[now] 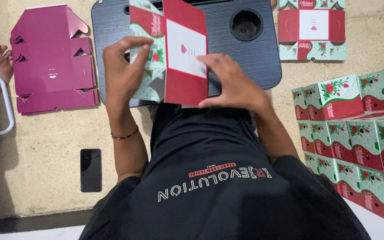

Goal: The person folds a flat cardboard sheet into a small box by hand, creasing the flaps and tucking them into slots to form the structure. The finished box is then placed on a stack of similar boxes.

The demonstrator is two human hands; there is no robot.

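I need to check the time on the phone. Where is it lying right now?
In the head view, the black phone lies face up on the floor at the person's left, just outside the left forearm and below the flat magenta carton blank.
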